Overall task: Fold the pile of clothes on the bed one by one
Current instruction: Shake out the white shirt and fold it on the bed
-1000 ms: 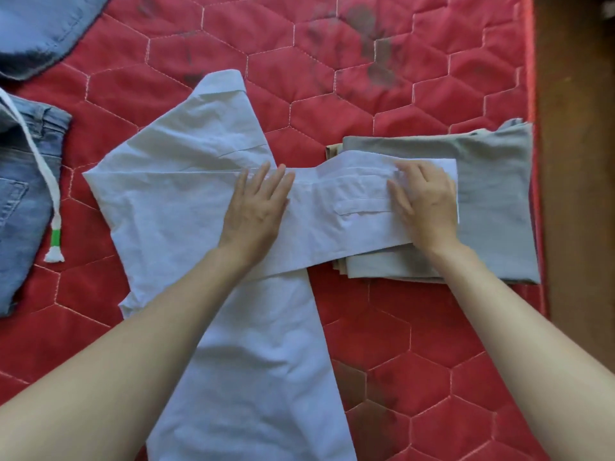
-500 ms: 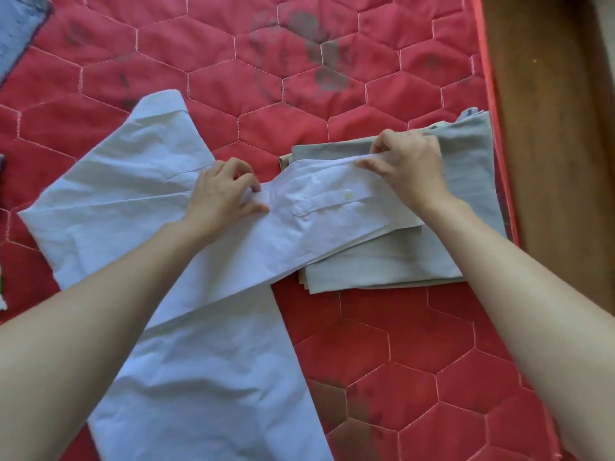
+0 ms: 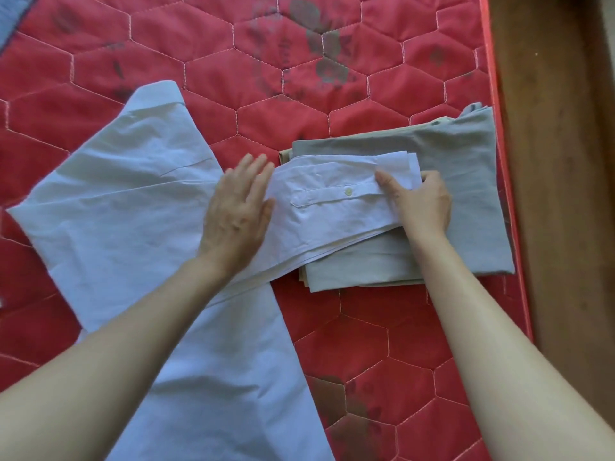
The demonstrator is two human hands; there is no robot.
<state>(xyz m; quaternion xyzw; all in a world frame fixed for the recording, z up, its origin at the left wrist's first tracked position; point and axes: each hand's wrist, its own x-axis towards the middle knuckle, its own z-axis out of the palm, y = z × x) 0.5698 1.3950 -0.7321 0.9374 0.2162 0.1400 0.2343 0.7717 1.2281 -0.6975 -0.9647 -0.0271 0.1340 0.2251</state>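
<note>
A pale blue-white shirt (image 3: 119, 221) lies spread on the red quilted bed (image 3: 299, 78). Its sleeve (image 3: 329, 207), with a cuff button, stretches to the right over a stack of folded grey clothes (image 3: 466, 154). My left hand (image 3: 238, 211) lies flat with straight fingers on the shirt where the sleeve starts. My right hand (image 3: 421, 202) grips the cuff end of the sleeve, thumb on top and fingers curled round its edge, above the grey stack.
The bed's right edge (image 3: 502, 161) runs beside a brown wooden floor (image 3: 559, 161). A bit of blue cloth (image 3: 8, 18) shows at the top left corner. Open red quilt lies beyond and in front of the grey stack.
My left hand has uncurled and now lies flat on the shirt. My right hand has shifted from the sleeve's upper edge to its cuff end and grips it there.
</note>
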